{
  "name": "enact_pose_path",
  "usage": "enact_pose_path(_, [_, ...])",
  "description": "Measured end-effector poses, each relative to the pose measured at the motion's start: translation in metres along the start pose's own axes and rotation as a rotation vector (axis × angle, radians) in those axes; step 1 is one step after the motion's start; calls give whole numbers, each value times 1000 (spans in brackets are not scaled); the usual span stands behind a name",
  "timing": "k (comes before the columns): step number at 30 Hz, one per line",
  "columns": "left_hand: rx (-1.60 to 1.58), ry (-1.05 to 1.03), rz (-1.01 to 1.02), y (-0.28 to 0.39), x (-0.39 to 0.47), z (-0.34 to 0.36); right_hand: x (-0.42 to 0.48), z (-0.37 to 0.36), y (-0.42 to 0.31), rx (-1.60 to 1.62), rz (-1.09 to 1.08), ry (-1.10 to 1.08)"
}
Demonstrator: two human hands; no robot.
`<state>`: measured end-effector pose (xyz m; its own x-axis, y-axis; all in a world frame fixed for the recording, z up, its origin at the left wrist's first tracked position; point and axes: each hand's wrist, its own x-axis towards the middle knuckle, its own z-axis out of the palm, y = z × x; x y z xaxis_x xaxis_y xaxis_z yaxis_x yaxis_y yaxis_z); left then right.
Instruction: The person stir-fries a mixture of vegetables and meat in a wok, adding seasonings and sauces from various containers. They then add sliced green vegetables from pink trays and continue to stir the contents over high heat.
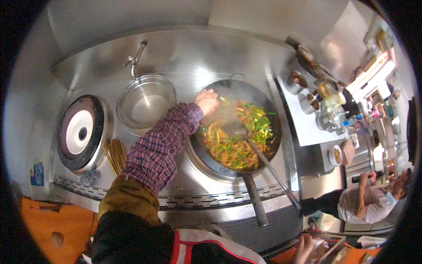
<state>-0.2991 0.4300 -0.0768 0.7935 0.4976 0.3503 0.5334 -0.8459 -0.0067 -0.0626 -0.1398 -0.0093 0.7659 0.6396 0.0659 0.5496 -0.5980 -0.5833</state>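
My left hand (207, 101), in a plaid sleeve, is over the upper left part of a dark wok (279, 132), its fingers bent; whether it holds anything is unclear. Steaming mixed food (237, 155), with green, yellow and brown pieces, lies in the wok. The head of a long-handled ladle or turner (270, 170) is in the food, and its handle leans out over the front edge at the right. The wok's own handle (255, 201) points towards me. At the bottom right, my right hand (304, 248) is near some containers, partly cut off by the picture's edge.
Left of the wok are a round metal basin (146, 105) under a faucet (133, 62), a bamboo brush (115, 153), a steel scourer (89, 177) and a burner ring (99, 132). Metal pots (296, 82) and bottles stand at the right. A person (366, 201) stands farther right.
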Motion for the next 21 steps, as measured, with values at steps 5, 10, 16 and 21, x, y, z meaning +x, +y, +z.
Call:
enact_pose_path(5, [81,-395,89,-4,29,27,-67,-5,-7,105,308,115])
enact_pose_path(10, [72,-207,128,-5,31,33,-75,-1,-17,-60,229,63])
enact_pose_path(16, [-197,46,21,5,13,-60,-49,15,-25,17,171,55])
enact_pose_path(21, [-905,84,18,21,-19,-119,-6,43,-31,219,54,-77])
